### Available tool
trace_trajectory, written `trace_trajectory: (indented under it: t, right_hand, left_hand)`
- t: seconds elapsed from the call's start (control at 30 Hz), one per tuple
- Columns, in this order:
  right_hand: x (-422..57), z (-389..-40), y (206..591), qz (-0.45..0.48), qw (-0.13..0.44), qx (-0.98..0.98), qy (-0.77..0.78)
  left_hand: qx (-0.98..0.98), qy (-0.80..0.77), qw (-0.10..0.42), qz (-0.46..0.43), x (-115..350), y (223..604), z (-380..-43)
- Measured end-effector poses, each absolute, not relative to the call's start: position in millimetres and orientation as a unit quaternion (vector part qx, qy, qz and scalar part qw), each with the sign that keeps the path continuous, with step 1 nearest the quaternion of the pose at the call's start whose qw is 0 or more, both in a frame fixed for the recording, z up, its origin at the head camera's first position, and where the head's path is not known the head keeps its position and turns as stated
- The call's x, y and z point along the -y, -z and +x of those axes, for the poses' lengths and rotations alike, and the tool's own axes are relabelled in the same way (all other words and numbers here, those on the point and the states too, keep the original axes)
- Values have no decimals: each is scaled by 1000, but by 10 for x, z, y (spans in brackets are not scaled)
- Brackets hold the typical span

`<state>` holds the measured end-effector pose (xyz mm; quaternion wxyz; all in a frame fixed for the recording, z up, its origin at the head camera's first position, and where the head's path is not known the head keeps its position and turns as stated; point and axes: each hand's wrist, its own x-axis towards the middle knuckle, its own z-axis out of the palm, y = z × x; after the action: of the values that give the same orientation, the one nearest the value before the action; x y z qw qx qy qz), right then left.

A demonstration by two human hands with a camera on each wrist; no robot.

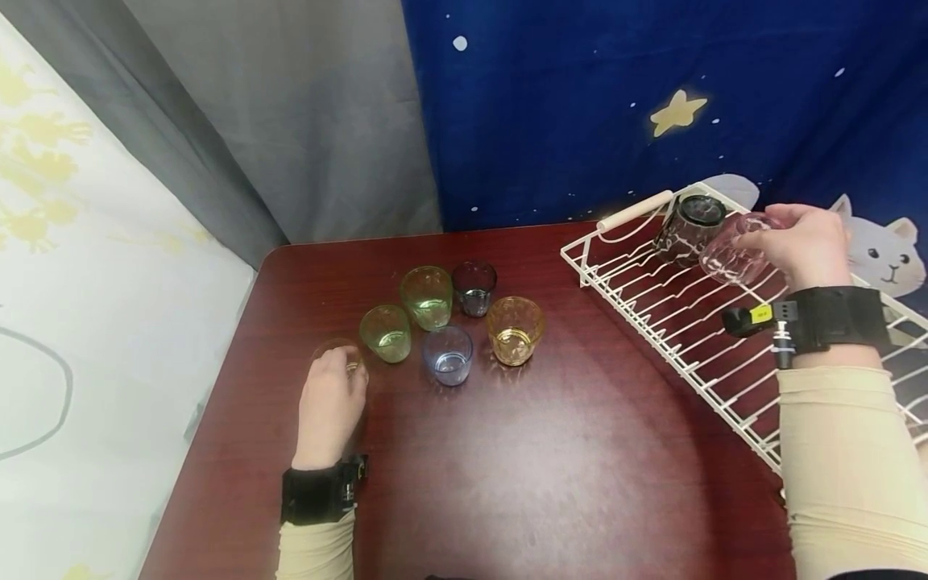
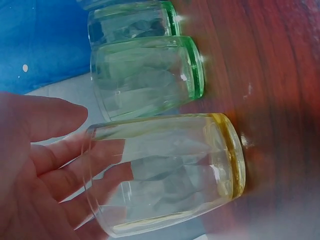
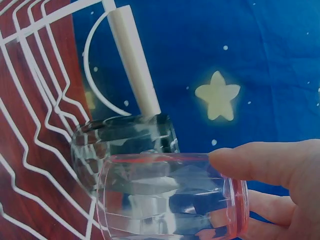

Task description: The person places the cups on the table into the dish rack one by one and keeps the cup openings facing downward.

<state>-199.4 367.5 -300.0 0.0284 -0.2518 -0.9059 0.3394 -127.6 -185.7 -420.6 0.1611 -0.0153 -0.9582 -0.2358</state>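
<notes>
In the head view my right hand grips a clear pink glass by its base end, mouth down, over the white wire rack. The right wrist view shows the thumb on one side of the pink glass and fingers on the other. Next to it, a dark grey glass sits upside down on the rack. My left hand is at an amber-tinted glass standing upright on the table. Its fingers extend loosely behind this glass, and the thumb lies near the rim without visibly gripping.
Upright on the dark red table stand two green glasses, a blue glass, a yellow glass and a dark glass. The rack has a pale rod handle. A blue star curtain hangs behind.
</notes>
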Motion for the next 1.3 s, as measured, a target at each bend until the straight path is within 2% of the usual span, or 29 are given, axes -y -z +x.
trace_trajectory:
  t: [0.3, 0.7, 1.3]
  right_hand:
    - [-3731, -2048, 3123, -240, 25, 915, -324]
    - [-3764, -2099, 3273, -225, 16, 927, -301]
    - [-3816, -2112, 3347, -219, -13, 931, -292]
  left_hand:
    - [956, 203, 208, -46, 1866, 4300, -1275]
    - [952, 201, 214, -82, 1870, 4294, -1271]
    - [961, 168, 208, -76, 1896, 4301, -1255]
